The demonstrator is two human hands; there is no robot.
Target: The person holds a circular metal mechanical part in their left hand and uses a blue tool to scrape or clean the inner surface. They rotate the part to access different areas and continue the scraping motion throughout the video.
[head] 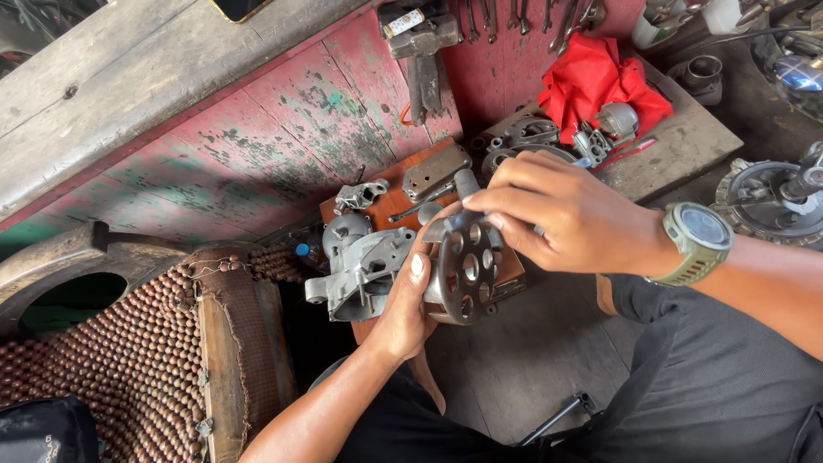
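Left hand [410,304]: comes up from the near side, palm against the round metal disc with holes [467,273], thumb laid along its left face, fingers wrapped behind it and holding it upright.
Right hand [561,219]: reaches in from the right, a green watch [699,240] on the wrist; fingers curled close together and pinching at the top edge of the disc.
Disc: dark grey, in the middle of the scene, held between both hands just above a small wooden board [403,201].
Grey metal housing [364,270]: just left of the disc, touching the left hand's side.
Board: carries a flat metal plate [435,171] and a small bracket [360,195], farther away.
Red cloth [596,81]: far right, on a worn wooden slab, with gears [531,137] beside it.
Hammer [424,51]: leans against the red wall, far centre.
Beaded seat [129,343]: near left.
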